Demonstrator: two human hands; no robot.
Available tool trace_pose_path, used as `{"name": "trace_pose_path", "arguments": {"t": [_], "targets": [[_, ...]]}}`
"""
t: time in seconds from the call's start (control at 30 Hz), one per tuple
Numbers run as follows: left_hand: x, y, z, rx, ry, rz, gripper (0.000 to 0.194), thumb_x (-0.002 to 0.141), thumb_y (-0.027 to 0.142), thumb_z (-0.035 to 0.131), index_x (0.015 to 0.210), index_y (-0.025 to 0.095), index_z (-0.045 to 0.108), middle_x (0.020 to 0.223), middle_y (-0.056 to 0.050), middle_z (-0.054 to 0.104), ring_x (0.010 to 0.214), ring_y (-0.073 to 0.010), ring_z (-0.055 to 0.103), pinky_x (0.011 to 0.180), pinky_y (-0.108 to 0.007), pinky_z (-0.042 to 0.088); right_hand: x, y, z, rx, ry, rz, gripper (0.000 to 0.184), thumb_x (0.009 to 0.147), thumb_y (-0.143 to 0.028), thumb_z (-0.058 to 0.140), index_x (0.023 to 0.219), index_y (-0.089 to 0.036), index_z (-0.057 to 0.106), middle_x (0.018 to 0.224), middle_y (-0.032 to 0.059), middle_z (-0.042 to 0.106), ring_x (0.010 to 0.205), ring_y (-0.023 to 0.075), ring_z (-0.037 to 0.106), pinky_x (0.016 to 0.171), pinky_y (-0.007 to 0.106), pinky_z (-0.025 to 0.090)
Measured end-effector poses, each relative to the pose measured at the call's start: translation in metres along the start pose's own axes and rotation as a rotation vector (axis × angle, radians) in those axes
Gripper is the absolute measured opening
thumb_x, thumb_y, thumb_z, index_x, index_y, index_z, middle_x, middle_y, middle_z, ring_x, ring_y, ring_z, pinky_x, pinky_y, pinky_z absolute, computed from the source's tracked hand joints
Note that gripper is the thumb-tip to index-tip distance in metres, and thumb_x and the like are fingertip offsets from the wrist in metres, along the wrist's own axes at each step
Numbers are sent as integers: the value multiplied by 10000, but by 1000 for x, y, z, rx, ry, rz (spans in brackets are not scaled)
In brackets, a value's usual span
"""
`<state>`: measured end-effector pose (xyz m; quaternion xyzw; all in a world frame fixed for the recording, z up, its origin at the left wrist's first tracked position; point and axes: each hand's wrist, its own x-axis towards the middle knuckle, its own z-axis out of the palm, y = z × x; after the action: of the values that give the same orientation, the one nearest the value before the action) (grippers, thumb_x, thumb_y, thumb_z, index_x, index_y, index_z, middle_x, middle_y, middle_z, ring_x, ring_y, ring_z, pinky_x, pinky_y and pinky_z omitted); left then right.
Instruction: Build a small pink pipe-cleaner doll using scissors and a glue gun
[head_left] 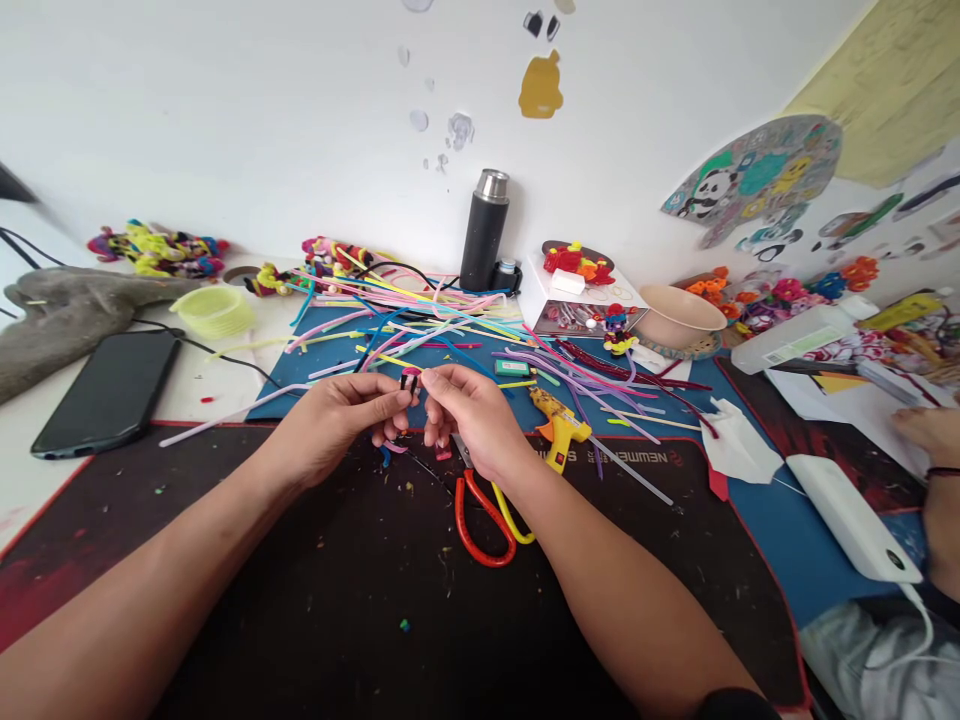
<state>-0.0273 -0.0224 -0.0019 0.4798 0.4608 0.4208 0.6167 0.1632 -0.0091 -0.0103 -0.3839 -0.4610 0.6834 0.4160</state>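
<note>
My left hand (349, 410) is closed in a pinch on a small pink and black pipe-cleaner piece (410, 380). Against the piece's right side, the thumb and fingertips of my right hand (469, 410) are pressed together, partly hiding it. Both hands are raised over the back part of the black mat (315, 600). Scissors (484, 525) with red and yellow handles lie under my right wrist, their blades mostly covered. Just beyond that wrist is a yellow glue gun (559, 425) with a clear glue stick in it.
Loose pipe cleaners (420, 310) spread across the back. A black thermos (485, 230) stands by the wall. Left are a phone (106, 392) and a yellow-green coil (215, 312). A bowl (681, 315), white power bank (851, 515) and another person's hand (926, 435) are on the right.
</note>
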Motion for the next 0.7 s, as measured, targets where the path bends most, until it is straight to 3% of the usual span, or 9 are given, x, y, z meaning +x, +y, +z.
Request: {"name": "trace_pose_path", "arguments": {"t": [0.7], "targets": [[2,-3,-3,51,7,-3,394,666,521,1007,753,195,804,695,-27,764,584,-143,664,547,-229,509,-1,0,0,-14,-25,6,372,876,-553,800,939,-214,659,631,-76,601,486,111,634,440,219,413]]}}
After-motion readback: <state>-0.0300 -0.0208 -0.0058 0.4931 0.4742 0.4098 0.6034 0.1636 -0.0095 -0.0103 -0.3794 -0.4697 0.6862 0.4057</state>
